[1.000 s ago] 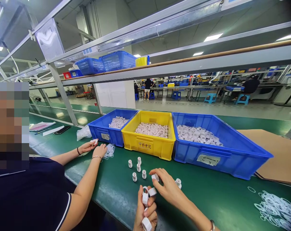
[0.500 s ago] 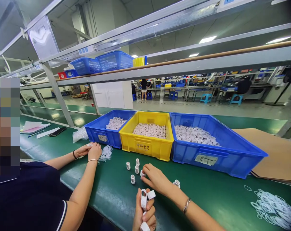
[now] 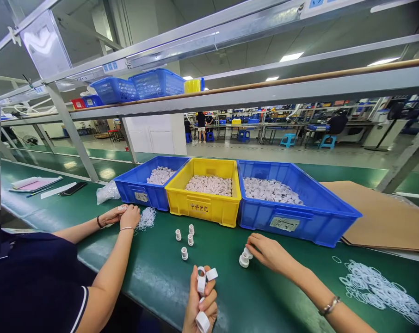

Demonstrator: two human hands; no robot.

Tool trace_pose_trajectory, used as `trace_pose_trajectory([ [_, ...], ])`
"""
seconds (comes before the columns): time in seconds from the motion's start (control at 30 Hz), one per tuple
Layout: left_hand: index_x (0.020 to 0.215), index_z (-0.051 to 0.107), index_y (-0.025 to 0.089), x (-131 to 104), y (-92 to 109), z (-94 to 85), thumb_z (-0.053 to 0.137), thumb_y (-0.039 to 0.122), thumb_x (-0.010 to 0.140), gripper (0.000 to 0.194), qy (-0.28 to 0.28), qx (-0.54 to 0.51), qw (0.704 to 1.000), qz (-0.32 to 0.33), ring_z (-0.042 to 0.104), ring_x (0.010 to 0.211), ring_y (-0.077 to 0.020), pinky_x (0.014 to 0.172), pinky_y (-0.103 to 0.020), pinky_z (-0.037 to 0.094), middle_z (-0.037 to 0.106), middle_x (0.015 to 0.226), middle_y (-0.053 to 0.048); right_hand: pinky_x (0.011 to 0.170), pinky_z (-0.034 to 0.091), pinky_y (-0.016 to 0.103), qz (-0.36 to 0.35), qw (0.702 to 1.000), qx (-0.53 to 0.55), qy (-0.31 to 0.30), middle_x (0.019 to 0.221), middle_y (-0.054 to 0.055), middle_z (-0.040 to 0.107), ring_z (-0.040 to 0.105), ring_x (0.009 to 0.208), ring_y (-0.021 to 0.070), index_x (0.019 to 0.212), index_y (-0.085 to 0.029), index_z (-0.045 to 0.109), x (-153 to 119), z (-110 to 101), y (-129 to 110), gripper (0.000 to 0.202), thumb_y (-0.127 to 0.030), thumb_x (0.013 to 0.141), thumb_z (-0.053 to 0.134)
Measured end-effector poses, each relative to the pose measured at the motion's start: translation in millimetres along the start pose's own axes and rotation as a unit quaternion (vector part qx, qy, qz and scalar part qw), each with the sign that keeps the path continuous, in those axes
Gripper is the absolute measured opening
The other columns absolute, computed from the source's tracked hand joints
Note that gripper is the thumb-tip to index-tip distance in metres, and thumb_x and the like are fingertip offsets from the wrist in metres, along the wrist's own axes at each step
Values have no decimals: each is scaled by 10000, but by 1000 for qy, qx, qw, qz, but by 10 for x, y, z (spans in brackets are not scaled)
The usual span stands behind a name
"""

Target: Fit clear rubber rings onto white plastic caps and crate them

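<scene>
Several white ring-shaped caps (image 3: 201, 284) are gripped in my left hand (image 3: 200, 305), near the front edge of the green table. My right hand (image 3: 265, 252), with a metal bracelet at the wrist, pinches a small white part (image 3: 247, 253) close beside a white fitting (image 3: 243, 261) on the table. To the left, several upright white fittings (image 3: 184, 253) stand in a loose group between my hands and the bins. At the far right lies a heap of thin clear rings (image 3: 379, 286), with one loose ring near it.
A blue bin (image 3: 299, 226), a yellow bin (image 3: 202, 210) and another blue bin (image 3: 140, 194) hold white parts behind my hands. At left a co-worker's hands (image 3: 121, 216) are beside a pile of rings (image 3: 146, 218). Cardboard (image 3: 379, 217) lies at right.
My right hand has moved right, from beside the standing fittings to the separate fitting. My left hand still holds the caps. The view has shifted slightly to the right.
</scene>
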State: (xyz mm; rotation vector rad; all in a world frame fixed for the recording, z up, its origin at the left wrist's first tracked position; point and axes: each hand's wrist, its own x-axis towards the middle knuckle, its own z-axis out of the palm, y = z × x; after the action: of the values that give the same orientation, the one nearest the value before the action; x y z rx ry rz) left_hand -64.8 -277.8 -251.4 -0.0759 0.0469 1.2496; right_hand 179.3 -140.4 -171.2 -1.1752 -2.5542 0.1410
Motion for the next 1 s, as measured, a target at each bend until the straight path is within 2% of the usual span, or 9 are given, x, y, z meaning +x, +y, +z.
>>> trace_pose_trajectory([
  [0.1,980,635,135,-23,-12,53,819,432,762,412,9,13,1000,-2,239,354,35,310,-119,128,349,607,111,637,429,325,7,1000,3,14,874,41,612,602,749,212,882,-242,541,-69,-76,-70,216,-295,1009,375],
  [0.23,1007,627,131,-42,-23,92,812,448,767,438,11,21,1000,3,242,360,38,313,-113,140,370,621,108,677,416,326,15,998,58,25,925,27,612,577,770,196,938,-253,511,-61,-203,-533,172,-327,1021,380],
  [0.37,981,649,136,-27,-26,73,859,448,708,465,36,30,999,6,242,348,38,311,-107,133,356,585,112,656,405,295,40,975,215,-42,854,-20,631,572,717,164,939,-252,506,-43,-157,-1157,139,-381,987,502],
  [0.43,888,654,134,-18,-24,49,862,467,694,437,50,38,998,4,214,329,43,301,-104,123,337,553,116,664,413,284,36,957,277,-82,874,-27,646,583,740,159,973,-250,501,-34,-57,-1345,126,-369,968,540],
  [0.53,809,643,124,-19,-15,28,861,480,690,434,54,38,998,15,205,324,50,297,-96,125,340,535,115,689,437,272,31,933,341,-108,900,-32,647,590,774,152,985,-248,492,11,82,-1395,98,-338,971,528],
  [0.67,1004,660,143,-37,-2,37,857,452,709,470,13,29,999,40,226,342,46,303,-100,113,387,577,111,701,469,271,58,921,379,-71,914,-29,615,588,782,147,976,-240,491,157,77,-1271,118,-311,937,577],
  [0.73,1007,661,144,-40,0,39,832,477,733,464,-4,40,999,31,220,341,42,301,-107,113,386,575,109,718,470,276,53,928,366,-43,909,-28,600,581,802,152,965,-238,515,256,11,-1248,124,-290,914,615],
  [0.83,982,667,150,-27,-4,30,792,510,768,438,-22,57,998,7,225,338,38,294,-108,124,394,572,103,753,469,285,2,950,313,-25,926,-23,573,567,826,154,1008,-246,566,428,-49,-1315,93,-303,948,608],
  [1.0,884,677,149,8,-17,17,814,519,737,422,-36,72,997,-15,213,321,39,273,-94,125,431,545,95,798,493,293,-104,985,136,-6,1065,47,567,572,907,174,1126,-183,503,755,108,-1561,224,-195,945,634],
])
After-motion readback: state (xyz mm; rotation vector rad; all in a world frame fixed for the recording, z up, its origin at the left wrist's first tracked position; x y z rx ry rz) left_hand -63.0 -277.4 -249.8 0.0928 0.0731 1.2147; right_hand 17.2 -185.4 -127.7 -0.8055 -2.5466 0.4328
